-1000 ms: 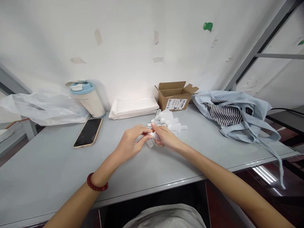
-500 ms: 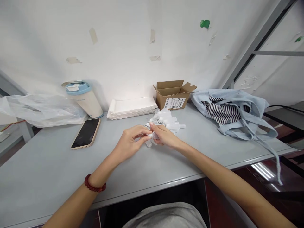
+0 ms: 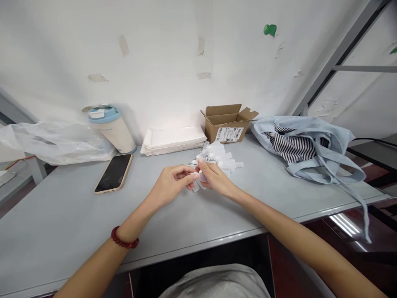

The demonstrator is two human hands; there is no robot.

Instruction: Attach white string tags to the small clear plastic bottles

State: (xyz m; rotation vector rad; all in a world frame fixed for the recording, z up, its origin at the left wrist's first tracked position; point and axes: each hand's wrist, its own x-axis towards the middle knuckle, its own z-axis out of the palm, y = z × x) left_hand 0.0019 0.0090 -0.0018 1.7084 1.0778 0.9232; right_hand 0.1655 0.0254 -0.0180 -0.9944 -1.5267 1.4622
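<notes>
A small translucent white plastic piece (image 3: pixel 202 177) sits between my hands, mostly covered by fingers. My right hand (image 3: pixel 214 176) is closed around it, thumb on top. Pressed together at its left end are the thumb and fingertips of my left hand (image 3: pixel 175 181), which has a dark red beaded bracelet (image 3: pixel 124 240) at the wrist. Just behind and beneath the hands lies a pile of similar translucent white plastic pieces (image 3: pixel 218 152), several with flat tabs. Thin strands or stems show at the pile's left side.
On the grey table (image 3: pixel 77 219) stand a cup with a blue lid (image 3: pixel 116 134) and an open cardboard box (image 3: pixel 228 128). A phone (image 3: pixel 114 174), a white plastic bag (image 3: pixel 58 142), a stack of white paper sheets or envelopes (image 3: pixel 173 140) and a light blue cloth bag (image 3: pixel 333 136) lie around.
My left fingers have shifted slightly on the piece, with the lower fingers now showing beneath the thumb. The view has moved a little; both hands stay over the pile's front.
</notes>
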